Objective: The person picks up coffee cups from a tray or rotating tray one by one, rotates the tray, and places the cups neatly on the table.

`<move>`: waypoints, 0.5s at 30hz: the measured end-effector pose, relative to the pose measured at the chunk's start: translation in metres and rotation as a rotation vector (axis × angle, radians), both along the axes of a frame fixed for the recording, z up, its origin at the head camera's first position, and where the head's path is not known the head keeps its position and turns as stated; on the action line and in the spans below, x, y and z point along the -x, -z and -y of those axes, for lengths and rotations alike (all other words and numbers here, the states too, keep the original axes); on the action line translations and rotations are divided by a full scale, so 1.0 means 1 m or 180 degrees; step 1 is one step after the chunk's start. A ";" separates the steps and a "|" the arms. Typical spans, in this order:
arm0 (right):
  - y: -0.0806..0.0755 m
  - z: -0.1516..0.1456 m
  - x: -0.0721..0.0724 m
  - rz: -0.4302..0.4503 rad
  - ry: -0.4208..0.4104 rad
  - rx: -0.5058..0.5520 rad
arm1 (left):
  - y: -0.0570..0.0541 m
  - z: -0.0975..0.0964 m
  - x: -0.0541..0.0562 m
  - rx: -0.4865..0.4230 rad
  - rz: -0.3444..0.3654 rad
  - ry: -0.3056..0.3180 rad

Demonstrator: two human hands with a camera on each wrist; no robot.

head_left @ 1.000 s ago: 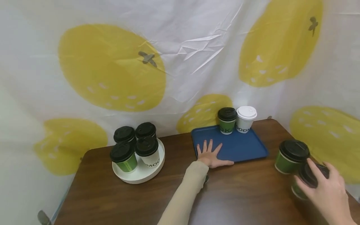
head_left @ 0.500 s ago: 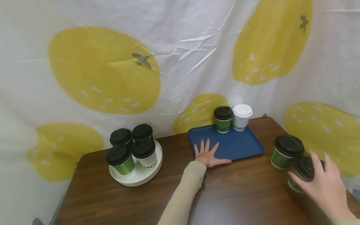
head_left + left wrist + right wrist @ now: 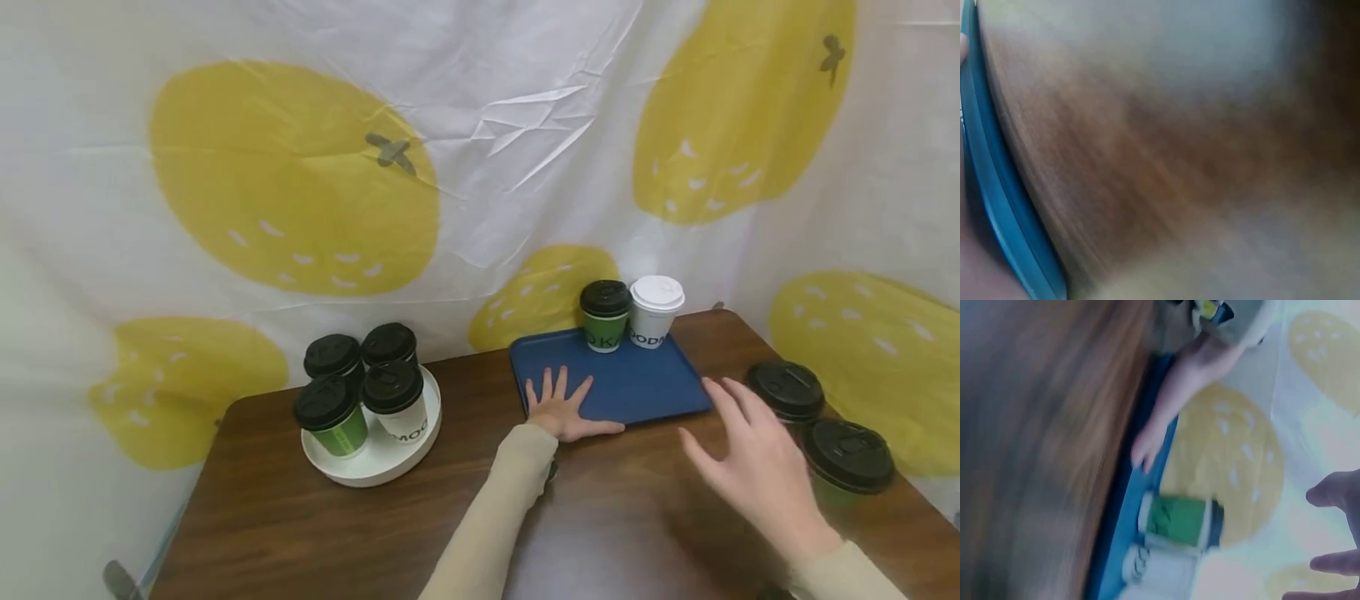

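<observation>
In the head view my left hand [image 3: 564, 412] rests with spread fingers on the front left edge of a blue tray [image 3: 637, 387]. A green cup with a black lid [image 3: 604, 318] and a white cup with a white lid [image 3: 654, 315] stand at the tray's back. My right hand [image 3: 761, 462] hovers over the table right of the tray, fingers apart, holding nothing. Just beyond it stand two black-lidded cups, the farther one [image 3: 786, 390] and the nearer one [image 3: 850, 457], partly hidden by the hand. The tray's blue rim [image 3: 1004, 181] shows in the left wrist view.
On the left a round white tray [image 3: 371, 477] carries several black-lidded cups, among them a green one [image 3: 339, 435] and a white one [image 3: 405, 421]. A brown wooden table [image 3: 315, 533] lies beneath everything. A lemon-print cloth [image 3: 480, 200] hangs close behind.
My right hand has left the nearer black-lidded cup and moved left toward the tray, bare of any object. That cup stays on the table. The left hand keeps its place on the tray.
</observation>
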State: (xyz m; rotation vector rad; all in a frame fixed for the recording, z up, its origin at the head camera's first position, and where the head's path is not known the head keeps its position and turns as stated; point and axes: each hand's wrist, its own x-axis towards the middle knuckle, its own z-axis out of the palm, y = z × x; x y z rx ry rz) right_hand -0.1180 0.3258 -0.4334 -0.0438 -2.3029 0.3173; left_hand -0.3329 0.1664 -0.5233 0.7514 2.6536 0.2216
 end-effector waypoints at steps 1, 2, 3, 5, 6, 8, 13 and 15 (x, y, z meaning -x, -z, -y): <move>0.001 0.005 0.011 0.0112 -0.0029 0.0100 | 0.000 0.000 0.001 -0.0013 -0.0006 -0.0001; 0.003 0.009 0.022 0.0247 -0.0034 0.0201 | 0.000 0.000 0.002 -0.0031 -0.0020 -0.0005; 0.004 0.011 0.035 0.0378 -0.0021 0.0304 | 0.000 0.000 0.002 -0.0037 -0.0024 -0.0002; 0.009 0.011 0.061 0.0583 0.0024 0.0438 | -0.001 0.002 0.002 -0.0047 -0.0055 -0.0016; 0.011 0.009 0.074 0.0692 0.0069 0.0500 | -0.002 0.003 0.001 -0.0033 -0.0065 -0.0017; 0.016 0.003 0.099 0.0849 0.0172 0.0594 | -0.001 0.003 0.001 -0.0004 -0.0098 -0.0025; 0.021 -0.015 0.149 0.0983 0.0436 0.0612 | -0.001 0.003 -0.001 0.0005 -0.0106 -0.0055; 0.020 -0.023 0.162 0.1029 0.0526 0.0609 | -0.002 0.003 -0.002 0.0018 -0.0108 -0.0051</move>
